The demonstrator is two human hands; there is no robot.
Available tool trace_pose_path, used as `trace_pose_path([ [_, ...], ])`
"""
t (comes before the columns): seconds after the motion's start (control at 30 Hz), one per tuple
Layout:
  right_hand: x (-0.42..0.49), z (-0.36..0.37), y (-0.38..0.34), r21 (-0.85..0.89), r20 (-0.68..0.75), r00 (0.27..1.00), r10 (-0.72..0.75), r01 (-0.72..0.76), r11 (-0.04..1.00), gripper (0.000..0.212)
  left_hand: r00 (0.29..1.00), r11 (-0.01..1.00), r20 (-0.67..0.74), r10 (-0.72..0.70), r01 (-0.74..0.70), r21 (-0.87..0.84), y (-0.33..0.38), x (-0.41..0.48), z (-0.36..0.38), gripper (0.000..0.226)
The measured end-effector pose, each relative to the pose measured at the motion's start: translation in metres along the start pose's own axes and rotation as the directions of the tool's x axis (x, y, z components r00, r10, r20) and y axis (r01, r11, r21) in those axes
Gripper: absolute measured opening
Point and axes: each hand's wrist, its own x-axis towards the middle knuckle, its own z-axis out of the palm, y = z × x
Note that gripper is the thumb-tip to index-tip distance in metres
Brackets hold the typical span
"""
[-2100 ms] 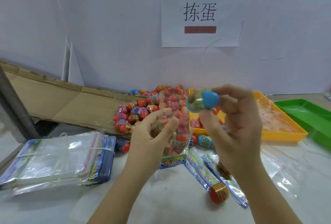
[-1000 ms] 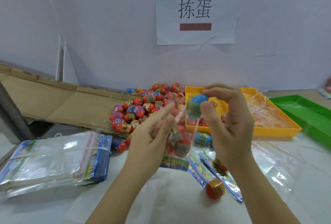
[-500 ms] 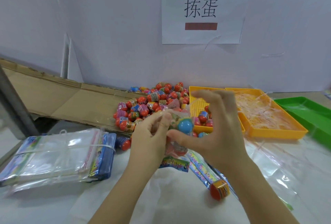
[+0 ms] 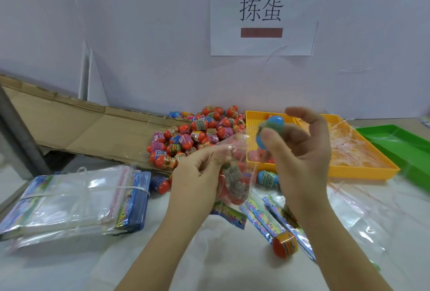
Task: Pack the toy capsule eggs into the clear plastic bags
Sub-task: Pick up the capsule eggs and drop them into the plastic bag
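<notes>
My left hand [image 4: 197, 179] grips the upper edge of a clear plastic bag [image 4: 235, 174] that holds several orange capsule eggs. My right hand [image 4: 300, 162] pinches a blue capsule egg [image 4: 272, 125] between thumb and fingers, just above and to the right of the bag's mouth. Behind the hands a heap of capsule eggs [image 4: 197, 134], mostly orange, lies on the table. One orange egg [image 4: 285, 247] lies alone near my right forearm, and a blue egg [image 4: 267, 177] sits under my right hand.
A banded stack of clear bags [image 4: 74, 202] lies at the left. A yellow tray [image 4: 349, 169] with thin strips and a green tray [image 4: 400, 144] stand at the right. Flattened cardboard [image 4: 69, 125] leans along the wall. Loose printed bags [image 4: 263, 216] lie under my hands.
My right hand, which was down at the bag's mouth with the blue egg, has risen up and to the right with it. The left hand still holds the bag.
</notes>
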Motion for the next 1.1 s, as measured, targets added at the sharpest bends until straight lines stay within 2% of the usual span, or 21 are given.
trace_pose_path([
  [0.07, 0.010, -0.008, -0.004, 0.254, -0.062, 0.988, 0.140, -0.120, 0.960, 0.031, 0.999, 0.999, -0.021, -0.047, 0.047, -0.025, -0.001, 0.003, -0.001, 0.018],
  [0.13, 0.023, -0.024, -0.010, 0.429, -0.072, 0.974, 0.217, -0.166, 0.888, 0.024, 0.991, 0.989, -0.068, -0.119, 0.112, -0.100, -0.003, 0.006, -0.005, 0.019],
  [0.23, 0.030, -0.035, -0.013, 0.446, 0.032, 0.972, 0.232, -0.222, 0.867, 0.023, 0.967, 0.951, -0.074, -0.245, 0.225, -0.214, -0.002, 0.009, -0.009, 0.040],
  [0.33, 0.020, -0.026, -0.008, 0.288, 0.235, 0.955, 0.180, -0.245, 0.926, 0.030, 0.962, 0.943, 0.009, -0.273, 0.269, -0.198, 0.002, 0.008, -0.009, 0.042],
  [0.43, 0.008, -0.012, -0.005, -0.046, 0.327, 0.943, 0.063, -0.050, 0.998, 0.034, 0.976, 0.965, 0.119, -0.182, 0.200, -0.169, 0.004, 0.005, -0.006, 0.038],
  [0.53, 0.001, -0.007, -0.001, -0.296, 0.352, 0.936, -0.019, 0.131, 0.946, 0.027, 0.986, 0.978, 0.153, -0.062, 0.091, -0.188, 0.010, 0.002, -0.004, 0.029],
  [0.6, 0.001, -0.009, 0.001, -0.427, 0.333, 0.941, -0.052, 0.200, 0.882, 0.026, 0.986, 0.974, 0.162, -0.022, 0.058, -0.217, 0.013, 0.000, -0.003, 0.028],
  [0.7, 0.002, -0.011, 0.002, -0.487, 0.315, 0.948, -0.047, 0.204, 0.850, 0.027, 0.989, 0.968, 0.150, 0.010, 0.028, -0.248, 0.011, -0.002, -0.002, 0.030],
  [0.83, 0.001, -0.013, 0.003, -0.564, 0.344, 0.935, -0.085, 0.278, 0.778, 0.027, 0.988, 0.958, 0.156, -0.004, 0.049, -0.284, 0.012, -0.004, 0.000, 0.025],
  [0.97, 0.000, -0.013, 0.006, -0.672, 0.348, 0.925, -0.153, 0.360, 0.647, 0.042, 0.987, 0.966, 0.156, 0.049, -0.007, -0.258, 0.012, -0.004, 0.000, 0.016],
  [1.03, -0.002, -0.011, 0.006, -0.671, 0.336, 0.929, -0.156, 0.352, 0.653, 0.049, 0.986, 0.964, 0.157, 0.051, -0.008, -0.265, 0.012, -0.004, 0.002, 0.019],
  [1.1, -0.002, -0.009, 0.004, -0.621, 0.297, 0.942, -0.158, 0.316, 0.717, 0.040, 0.988, 0.964, 0.144, 0.051, -0.011, -0.267, 0.013, -0.005, 0.002, 0.019],
])
